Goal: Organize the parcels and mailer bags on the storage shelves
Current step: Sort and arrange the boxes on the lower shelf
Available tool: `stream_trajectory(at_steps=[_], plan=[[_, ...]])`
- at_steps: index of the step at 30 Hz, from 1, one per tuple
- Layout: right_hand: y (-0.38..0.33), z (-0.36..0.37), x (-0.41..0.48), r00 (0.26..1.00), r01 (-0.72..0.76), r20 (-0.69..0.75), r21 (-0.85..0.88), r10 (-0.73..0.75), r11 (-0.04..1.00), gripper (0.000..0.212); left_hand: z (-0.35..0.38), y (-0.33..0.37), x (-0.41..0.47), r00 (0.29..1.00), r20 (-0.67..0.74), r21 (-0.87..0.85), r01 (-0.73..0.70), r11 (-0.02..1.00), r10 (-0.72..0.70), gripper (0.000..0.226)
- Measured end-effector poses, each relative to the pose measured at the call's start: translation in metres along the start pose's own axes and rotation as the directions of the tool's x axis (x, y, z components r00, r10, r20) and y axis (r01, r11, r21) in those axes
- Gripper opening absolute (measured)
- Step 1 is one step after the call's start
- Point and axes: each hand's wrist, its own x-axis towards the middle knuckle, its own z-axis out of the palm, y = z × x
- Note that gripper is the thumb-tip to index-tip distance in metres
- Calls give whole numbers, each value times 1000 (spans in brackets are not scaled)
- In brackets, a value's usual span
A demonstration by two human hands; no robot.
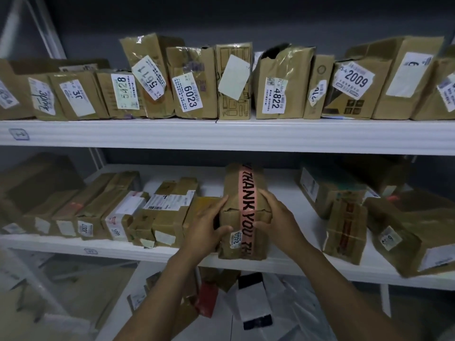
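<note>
Progress partial: upper row filed; left hand and right hand clamp curled fingers on the pink-taped parcel at the middle shelf's front edge; mailer bags below look unsorted.

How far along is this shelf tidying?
Done: the top shelf carries a full row of labelled boxes. In hand: the left hand and right hand grip a taped parcel on the middle shelf. Left: the right-side boxes lie askew, and mailer bags sit heaped below.
</note>
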Motion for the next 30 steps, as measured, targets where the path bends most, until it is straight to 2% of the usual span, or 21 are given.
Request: stream_trajectory(at_steps=[11, 14, 16, 19, 22, 26, 30], plan=[[-19, 20, 1, 994, -88, -66, -18, 87, 996, 77, -16, -31, 22, 981, 172, 96, -104, 990, 87, 93], [-22, 15, -3, 994, -105, -50, -77, 102, 991, 79, -16, -29, 25, 977, 168, 157, -158, 975, 132, 92], [-30, 5, -9, 987, -156, -50, -155, 150, 976, 68, -18, -18, 25, 972, 127, 221, -221, 950, 197, 90], [-28, -17, -20, 980, -199, -80, -467, 183, 861, 88, -19, 14, 26, 947, 73, 321, -320, 891, 314, 84], [-15, -50, -33, 978, -206, -119, -627, 170, 751, 70, -7, 52, 31, 912, 88, 389, -402, 829, 401, 74], [22, -99, -50, 976, -214, -126, -711, 178, 670, 47, 37, 95, 39, 870, 163, 461, -484, 743, 465, 66], [76, -144, -63, 986, -153, -71, -761, 152, 631, 38, 100, 127, 39, 894, 164, 443, -445, 779, 417, 62]])
